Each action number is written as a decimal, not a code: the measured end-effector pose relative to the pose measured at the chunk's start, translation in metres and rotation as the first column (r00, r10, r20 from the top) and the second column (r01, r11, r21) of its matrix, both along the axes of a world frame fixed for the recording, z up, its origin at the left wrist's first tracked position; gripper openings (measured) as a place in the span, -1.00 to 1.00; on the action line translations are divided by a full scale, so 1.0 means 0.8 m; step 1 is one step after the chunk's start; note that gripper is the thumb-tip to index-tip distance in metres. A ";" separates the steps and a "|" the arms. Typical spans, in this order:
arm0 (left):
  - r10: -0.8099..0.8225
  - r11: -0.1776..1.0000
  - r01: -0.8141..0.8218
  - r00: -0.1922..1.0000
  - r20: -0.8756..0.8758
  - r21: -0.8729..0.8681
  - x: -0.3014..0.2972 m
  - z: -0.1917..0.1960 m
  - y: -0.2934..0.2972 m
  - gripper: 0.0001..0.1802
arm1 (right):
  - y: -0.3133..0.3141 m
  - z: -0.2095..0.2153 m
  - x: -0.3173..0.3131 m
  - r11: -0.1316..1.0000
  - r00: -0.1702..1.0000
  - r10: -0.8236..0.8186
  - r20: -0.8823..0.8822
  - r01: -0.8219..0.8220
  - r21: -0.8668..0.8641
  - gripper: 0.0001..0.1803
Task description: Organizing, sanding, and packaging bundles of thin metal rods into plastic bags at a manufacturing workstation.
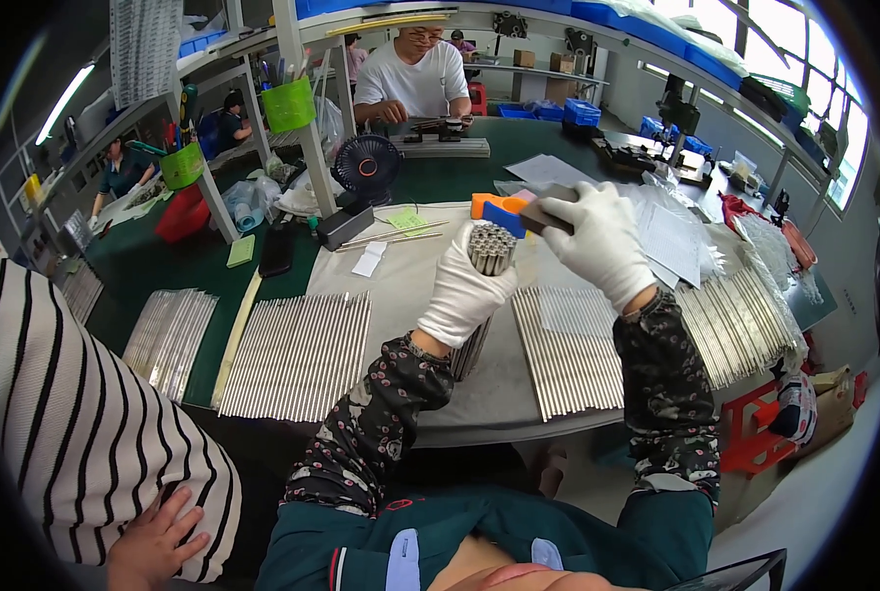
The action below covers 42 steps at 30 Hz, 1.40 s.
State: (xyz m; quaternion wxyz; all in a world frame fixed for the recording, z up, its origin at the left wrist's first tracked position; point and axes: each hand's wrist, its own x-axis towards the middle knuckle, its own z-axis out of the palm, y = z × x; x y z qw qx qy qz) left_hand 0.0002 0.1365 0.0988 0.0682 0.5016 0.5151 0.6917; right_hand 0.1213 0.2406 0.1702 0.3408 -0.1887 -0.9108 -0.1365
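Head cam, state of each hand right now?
Left hand: closed around a bundle of metal rods, rod ends facing up.
Right hand: closed on a grey-brown block.

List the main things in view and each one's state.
Left hand: closed around rod bundle
Rod bundle: upright
Right hand: closed on dark block
Dark block: tilted
Left loose rods: lying side by side
Right loose rods: partly under clear sheet
Fan: upright, spinning unclear
Phone: flat, screen dark

Glossy metal rods (493, 250), matt cloth gloves (602, 246)
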 end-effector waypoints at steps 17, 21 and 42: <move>-0.058 0.997 0.058 0.998 0.001 0.041 0.001 -0.016 -0.019 -0.61 | -0.012 -0.064 0.016 0.459 0.836 0.355 -0.418 -0.545 -0.702 -0.05; -0.113 0.986 0.103 0.991 0.068 0.133 0.007 -0.024 -0.024 -0.61 | -0.075 -0.057 -0.033 0.001 0.690 0.429 -0.583 -0.646 -0.763 -0.04; -0.003 0.985 0.028 0.989 -0.145 0.170 0.007 -0.048 -0.044 -0.62 | -0.100 -0.074 -0.029 0.195 0.706 0.479 -0.521 -0.664 -0.722 -0.24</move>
